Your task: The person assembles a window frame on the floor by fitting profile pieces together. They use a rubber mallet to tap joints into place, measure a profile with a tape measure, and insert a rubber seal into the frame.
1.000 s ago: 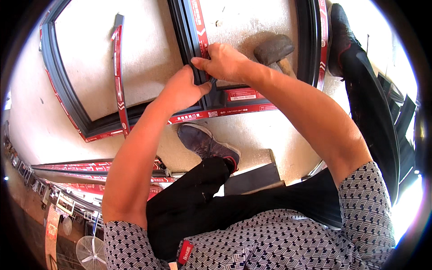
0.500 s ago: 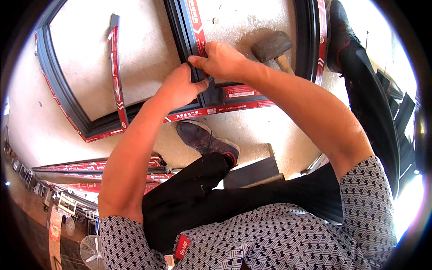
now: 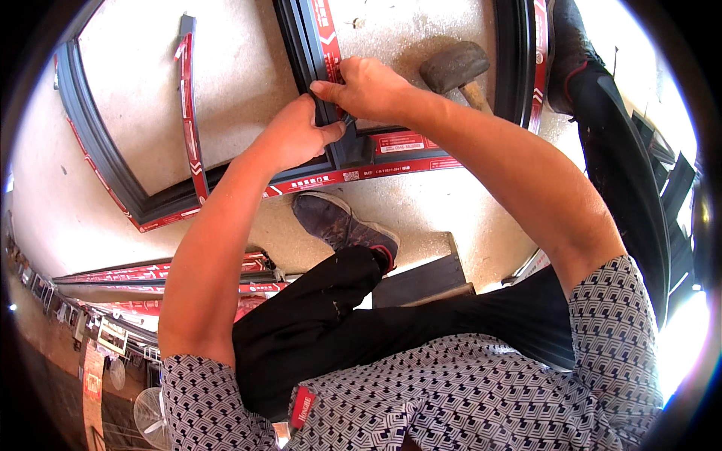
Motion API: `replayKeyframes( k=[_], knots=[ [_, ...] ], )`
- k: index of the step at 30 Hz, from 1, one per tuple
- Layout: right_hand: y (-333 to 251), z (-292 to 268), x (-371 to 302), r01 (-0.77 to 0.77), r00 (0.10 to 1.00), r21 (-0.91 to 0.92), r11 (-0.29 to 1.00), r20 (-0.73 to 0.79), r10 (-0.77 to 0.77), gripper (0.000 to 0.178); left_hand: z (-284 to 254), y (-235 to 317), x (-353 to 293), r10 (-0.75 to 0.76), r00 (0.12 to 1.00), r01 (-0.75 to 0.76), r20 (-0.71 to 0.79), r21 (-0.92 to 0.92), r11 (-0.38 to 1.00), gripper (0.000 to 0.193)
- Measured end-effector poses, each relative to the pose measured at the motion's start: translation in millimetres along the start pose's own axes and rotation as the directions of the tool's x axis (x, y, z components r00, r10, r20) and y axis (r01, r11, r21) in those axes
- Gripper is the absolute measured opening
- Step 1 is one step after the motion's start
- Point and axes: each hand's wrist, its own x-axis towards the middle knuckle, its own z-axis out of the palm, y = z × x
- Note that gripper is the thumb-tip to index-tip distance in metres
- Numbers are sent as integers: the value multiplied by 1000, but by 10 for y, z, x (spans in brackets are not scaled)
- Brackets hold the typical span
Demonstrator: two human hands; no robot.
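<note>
A dark grey window frame (image 3: 113, 169) with red protective tape lies on the floor in front of me. Both hands meet over its middle bar (image 3: 299, 45), close to where that bar joins the near rail (image 3: 406, 168). My left hand (image 3: 295, 137) is closed on the bar's left side, its thumb reaching across the bar. From the right, my right hand (image 3: 367, 92) bends its fingers down against the taped side, thumb laid over the bar. A small dark piece shows between the hands; the fingers hide most of it, so its kind cannot be made out.
A mallet (image 3: 454, 68) with a black head lies inside the frame's right opening. Across the left opening rests a loose red-taped strip (image 3: 189, 105). My shoe (image 3: 331, 218) stands by the near rail. More taped profiles (image 3: 120, 275) lie at left, and a fan (image 3: 152, 413) stands lower left.
Both hands stay at the joint, with the right hand shifted slightly left along the bar. The whole view has moved a little; frame and mallet appear slightly higher.
</note>
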Motion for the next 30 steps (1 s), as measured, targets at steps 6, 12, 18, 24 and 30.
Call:
replayKeyframes(
  k=[6,12,18,24,30],
  knots=[
    [1,-47,23,2,999,-12,1000,50,-2,67,24,89,-53,-42,999,42,-22,21,999,46],
    [3,-50,53,30,998,21,999,52,-31,69,-5,-4,39,-8,999,12,-44,89,996,45],
    [-24,-122,17,-5,994,0,1000,112,5,63,-180,104,-35,-80,995,61,57,276,959,37],
    [-39,-104,-8,-58,996,-8,998,68,58,60,-761,266,-5,84,945,-97,-317,-25,995,47],
    [-59,-119,-21,-70,992,80,994,115,61,56,-495,735,552,137,679,154,-721,322,934,91]
  ],
)
